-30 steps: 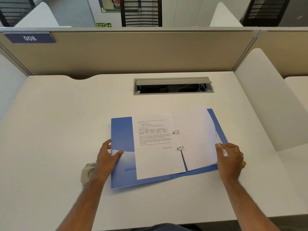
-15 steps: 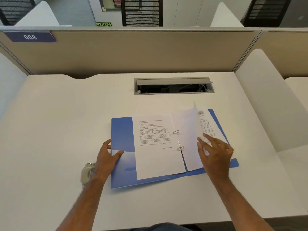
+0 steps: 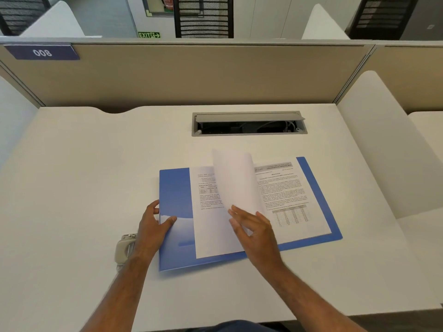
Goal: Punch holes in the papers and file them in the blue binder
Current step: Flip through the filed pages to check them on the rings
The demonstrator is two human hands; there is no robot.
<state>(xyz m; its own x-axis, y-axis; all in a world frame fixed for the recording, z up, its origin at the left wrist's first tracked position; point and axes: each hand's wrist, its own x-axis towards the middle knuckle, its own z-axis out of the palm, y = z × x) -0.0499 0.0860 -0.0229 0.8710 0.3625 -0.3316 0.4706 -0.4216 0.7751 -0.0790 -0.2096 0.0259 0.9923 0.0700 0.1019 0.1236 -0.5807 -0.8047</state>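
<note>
Near table edge: I have the left hand flat, fingers spread, pinning the open blue plastic binder's left cover, beige hole punch just beside the wrist; right hand, fingers loosely extended, carries a blank white sheet mid-turn over the filed printed pages; filing step, near done by my judgement; next: lay the sheet flat leftward, then close the cover.

- The left hand lies palm down, fingers curled at its far side, thumb stretched out toward the right.
- The right hand is open and loose, fingers spread and pointing forward-left.
- Both bare forearms reach forward from the near edge.
</note>
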